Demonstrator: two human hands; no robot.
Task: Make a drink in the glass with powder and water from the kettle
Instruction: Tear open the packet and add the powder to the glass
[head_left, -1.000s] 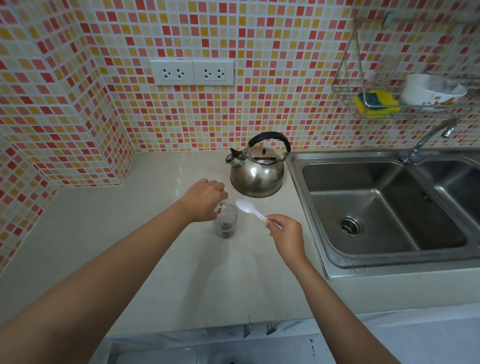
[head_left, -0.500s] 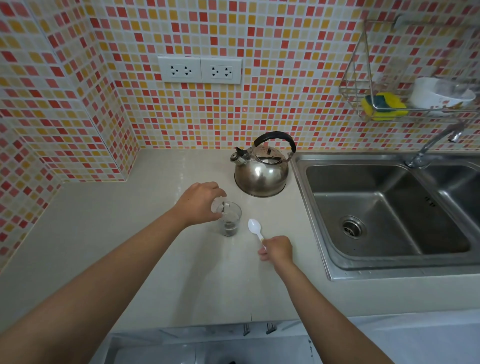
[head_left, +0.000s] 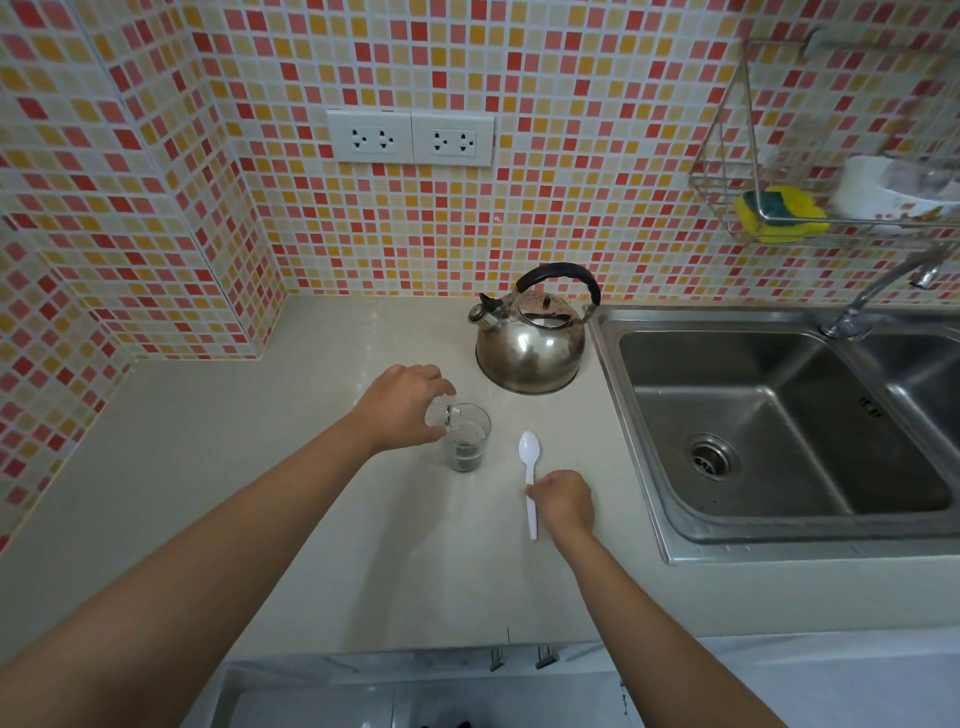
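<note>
A small clear glass (head_left: 470, 435) stands on the cream counter (head_left: 291, 467) with dark powder at its bottom. My left hand (head_left: 402, 405) hovers at the glass's left rim, pinching a small crumpled clear packet (head_left: 439, 413) tipped over it. A white plastic spoon (head_left: 530, 480) lies flat on the counter to the right of the glass, bowl pointing away. My right hand (head_left: 563, 501) rests on the spoon's handle, fingers curled around it. The steel kettle (head_left: 530, 343) with a black handle stands behind the glass, near the sink.
A steel double sink (head_left: 779, 421) with a tap (head_left: 883, 291) fills the right side. A wire rack (head_left: 810, 208) on the tiled wall holds a yellow sponge and a white bowl. Two wall sockets (head_left: 410, 137) sit above the counter.
My right hand has lowered the spoon from above the glass down onto the counter to its right. My left hand stays at the glass rim with the packet.
</note>
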